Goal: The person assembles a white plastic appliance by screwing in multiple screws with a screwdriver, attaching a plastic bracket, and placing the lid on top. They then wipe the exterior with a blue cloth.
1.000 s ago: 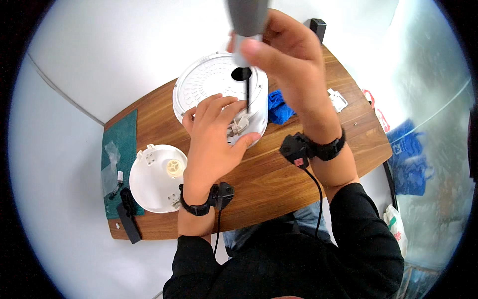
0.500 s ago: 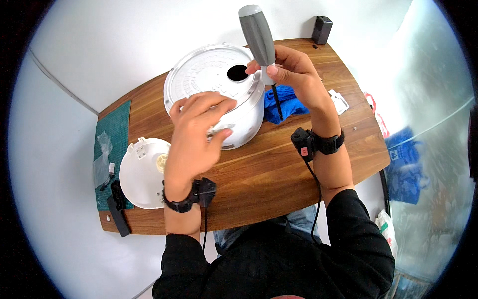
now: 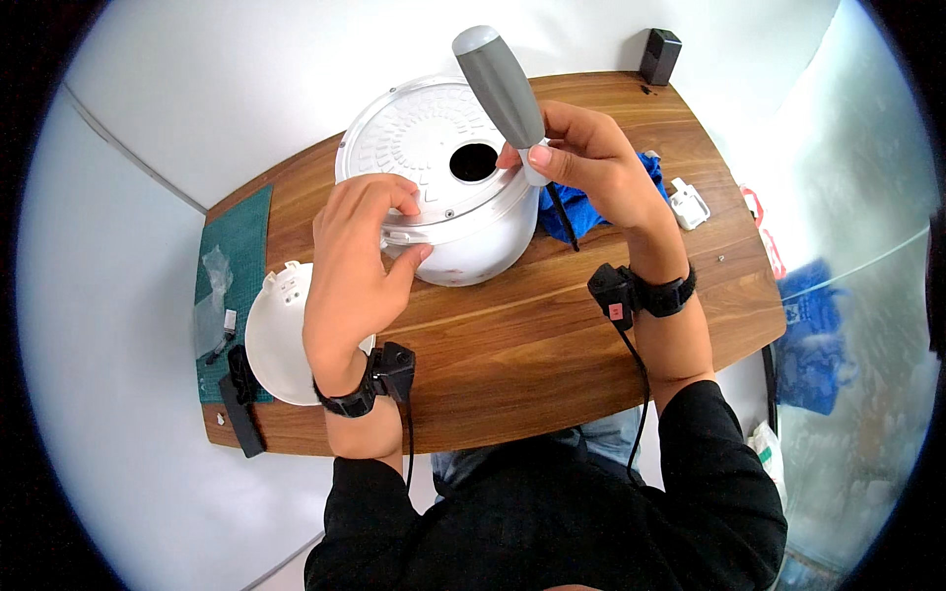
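A white round appliance housing (image 3: 483, 251), its vented top face marked by a dark round hole (image 3: 473, 163), stands at the back of the table. My left hand (image 3: 350, 261) holds its near-left rim, fingers on top and thumb against the side. Between the fingertips of my right hand (image 3: 601, 167) is a screwdriver (image 3: 501, 91) with a thick grey handle. It leans with the handle up and to the left. Its dark shaft points down beside the housing, in front of a blue cloth (image 3: 574, 215).
A white round cover (image 3: 281, 340) lies left of my left forearm. Farther left, a green cutting mat (image 3: 236, 236) bears a clear plastic bag (image 3: 210, 305). At the right are a small white plastic part (image 3: 689, 205) and, farther back, a black box (image 3: 660, 56).
My left hand has gone from over the housing's near side to its rim and closed on it. My right hand and the screwdriver have shifted slightly down and tilted further.
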`<state>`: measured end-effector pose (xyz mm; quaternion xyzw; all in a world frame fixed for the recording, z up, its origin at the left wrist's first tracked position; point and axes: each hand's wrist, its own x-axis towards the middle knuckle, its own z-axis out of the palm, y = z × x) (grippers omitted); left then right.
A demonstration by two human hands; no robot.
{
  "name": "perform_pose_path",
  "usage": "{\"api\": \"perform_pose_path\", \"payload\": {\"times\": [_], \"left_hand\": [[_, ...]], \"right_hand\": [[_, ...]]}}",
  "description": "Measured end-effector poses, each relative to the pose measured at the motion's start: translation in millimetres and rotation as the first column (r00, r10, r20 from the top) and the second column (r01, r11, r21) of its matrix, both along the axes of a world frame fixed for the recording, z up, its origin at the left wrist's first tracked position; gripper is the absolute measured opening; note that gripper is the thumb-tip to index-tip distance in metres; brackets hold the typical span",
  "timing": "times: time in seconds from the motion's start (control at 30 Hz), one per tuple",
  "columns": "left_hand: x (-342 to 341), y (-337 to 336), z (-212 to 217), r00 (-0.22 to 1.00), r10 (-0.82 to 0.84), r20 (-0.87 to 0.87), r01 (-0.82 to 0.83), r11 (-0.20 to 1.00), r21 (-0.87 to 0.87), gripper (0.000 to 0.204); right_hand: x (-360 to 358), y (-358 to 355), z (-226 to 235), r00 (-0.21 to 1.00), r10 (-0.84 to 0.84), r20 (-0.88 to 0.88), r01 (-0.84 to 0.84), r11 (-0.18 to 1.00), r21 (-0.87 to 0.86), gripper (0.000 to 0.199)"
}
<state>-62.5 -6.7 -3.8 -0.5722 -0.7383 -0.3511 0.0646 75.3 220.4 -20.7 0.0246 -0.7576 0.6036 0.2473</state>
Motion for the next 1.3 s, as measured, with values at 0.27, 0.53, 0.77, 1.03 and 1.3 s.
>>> {"api": "perform_pose_path", "payload": {"times": [0.27,0.53,0.77,1.03,1.3], "left_hand": [[41.4,16.8,6.9,0.999,-0.033,-0.031,0.038,0.984,0.175,0.029],[119.9,73.9,-29.0,0.874,-0.467,0.132,0.474,0.88,-0.023,0.015],[176.7,188.4,-86.3,0.842,-0.48,0.247,0.539,0.769,-0.344,0.024],[209.9,234.5,-116.3,0.904,-0.427,-0.028,0.333,0.744,-0.579,0.022],[212.4,243.7,-128.3,0.903,-0.428,-0.034,0.337,0.756,-0.561,0.01]], "right_hand": [[53.1,10.7,15.0,0.944,-0.229,-0.238,0.205,0.972,-0.118,0.021],[187.3,30.4,-11.6,0.731,-0.661,-0.172,0.645,0.751,-0.145,0.022],[247.2,40.9,-52.7,0.581,-0.814,-0.012,0.784,0.564,-0.261,0.022],[260.6,52.9,-73.4,0.604,-0.797,0.012,0.762,0.573,-0.302,0.02],[247.5,63.0,-65.6,0.66,-0.751,0.009,0.712,0.622,-0.327,0.02]]}}
